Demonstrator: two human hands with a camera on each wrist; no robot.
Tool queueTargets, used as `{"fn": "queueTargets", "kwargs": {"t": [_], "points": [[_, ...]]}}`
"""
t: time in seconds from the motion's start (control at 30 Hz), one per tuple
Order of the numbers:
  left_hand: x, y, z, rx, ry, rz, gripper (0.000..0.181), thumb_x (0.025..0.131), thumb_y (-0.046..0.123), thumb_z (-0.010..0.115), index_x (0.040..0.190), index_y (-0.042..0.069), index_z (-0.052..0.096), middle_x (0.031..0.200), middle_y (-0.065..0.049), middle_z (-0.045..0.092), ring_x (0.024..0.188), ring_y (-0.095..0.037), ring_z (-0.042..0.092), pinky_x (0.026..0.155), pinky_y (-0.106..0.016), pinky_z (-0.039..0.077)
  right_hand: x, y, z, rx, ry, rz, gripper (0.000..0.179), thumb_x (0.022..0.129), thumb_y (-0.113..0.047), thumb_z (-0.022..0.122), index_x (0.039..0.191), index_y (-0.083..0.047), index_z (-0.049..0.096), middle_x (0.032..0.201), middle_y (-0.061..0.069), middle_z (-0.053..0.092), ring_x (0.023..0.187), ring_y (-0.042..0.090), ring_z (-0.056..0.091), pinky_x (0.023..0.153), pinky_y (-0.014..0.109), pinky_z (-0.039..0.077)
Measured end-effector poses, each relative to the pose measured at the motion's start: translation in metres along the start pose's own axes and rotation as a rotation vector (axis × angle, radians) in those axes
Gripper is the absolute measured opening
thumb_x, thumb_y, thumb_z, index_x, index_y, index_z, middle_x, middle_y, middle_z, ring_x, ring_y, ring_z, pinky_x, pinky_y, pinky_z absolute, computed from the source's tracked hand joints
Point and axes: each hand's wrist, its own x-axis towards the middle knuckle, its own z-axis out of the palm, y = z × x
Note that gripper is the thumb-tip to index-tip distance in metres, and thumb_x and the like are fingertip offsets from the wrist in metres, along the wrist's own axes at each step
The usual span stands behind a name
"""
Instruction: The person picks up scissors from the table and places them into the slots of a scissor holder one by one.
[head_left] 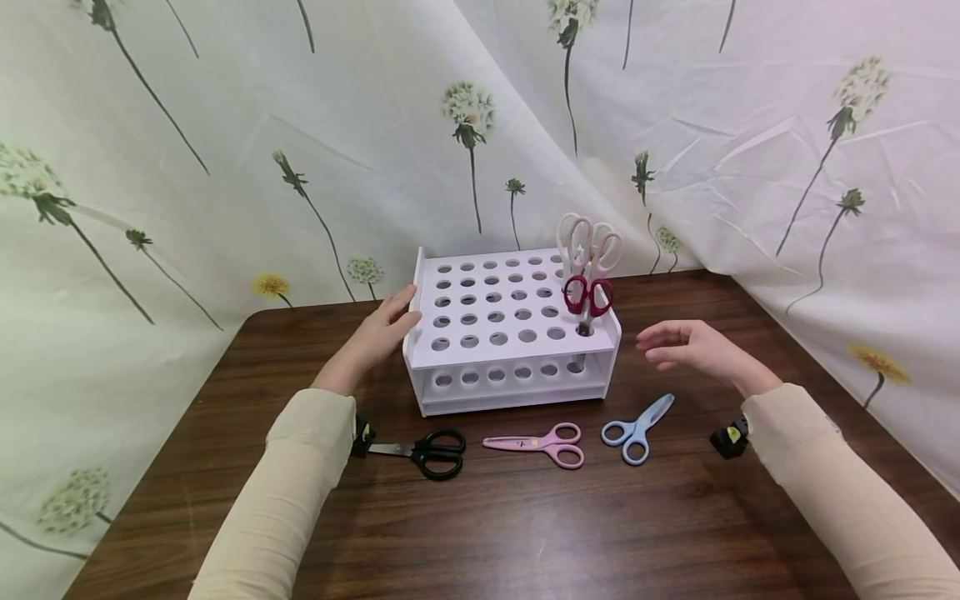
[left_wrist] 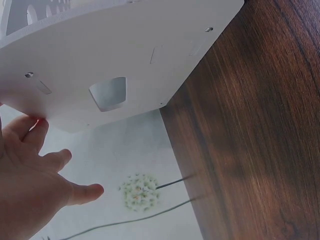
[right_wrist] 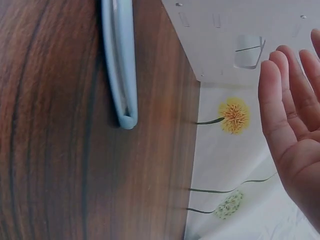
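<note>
A white rack (head_left: 480, 360) with rows of round holes stands on the table. My left hand (head_left: 377, 333) touches its left side with the fingertips at the upper edge; the left wrist view shows that hand (left_wrist: 35, 175) with fingers extended against the side panel (left_wrist: 145, 55). Beyond the rack's right side, my right hand (head_left: 693, 348) hovers with nothing in it, fingers loosely extended. Scissors with dark red handles (head_left: 576, 296) stand in the rack's front right hole. Behind them stand scissors with pale pink and white handles (head_left: 606, 250).
In front of the rack lie black-handled scissors (head_left: 438, 454), pink scissors (head_left: 536, 443) and light blue scissors (head_left: 637, 429). Brown wooden table (head_left: 525, 542) spreads under everything. A white curtain with dandelion prints (head_left: 360, 125) hangs behind and at both sides.
</note>
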Motion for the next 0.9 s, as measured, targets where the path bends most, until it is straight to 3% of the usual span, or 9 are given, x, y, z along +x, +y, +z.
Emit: {"fn": "queueTargets", "kwargs": {"t": [0.3,0.6,0.9], "points": [[0.001,-0.002,0.000,-0.006,0.000,0.005,0.057,0.099,0.035,0.039,0.149,0.020,0.015,0.153,0.000,0.009,0.138,-0.022,-0.006,0.108,-0.048,0.004,-0.002,0.008,0.003,-0.012,-0.075,0.016,0.041,0.087,-0.008,0.063,0.118,0.016,0.050,0.116,0.037,0.050,0.099,0.039,0.057,0.077,0.040,0.051],[0.001,-0.002,0.000,-0.009,0.005,0.017,0.058,0.099,0.035,0.039,0.149,0.019,0.016,0.153,-0.001,0.010,0.138,-0.022,-0.006,0.108,-0.047,0.004,-0.003,0.012,0.006,-0.083,-0.180,0.052,0.045,0.087,-0.014,0.065,0.120,0.014,0.051,0.116,0.031,0.053,0.098,0.023,0.058,0.077,0.038,0.051],[0.002,-0.002,0.001,-0.001,0.004,0.008,0.057,0.099,0.035,0.038,0.149,0.020,0.015,0.153,-0.001,0.009,0.138,-0.022,-0.006,0.108,-0.048,0.005,-0.004,0.021,0.009,-0.151,-0.246,0.085,0.038,0.087,-0.016,0.065,0.117,0.006,0.057,0.113,0.021,0.058,0.091,0.026,0.057,0.071,0.038,0.051]]}}
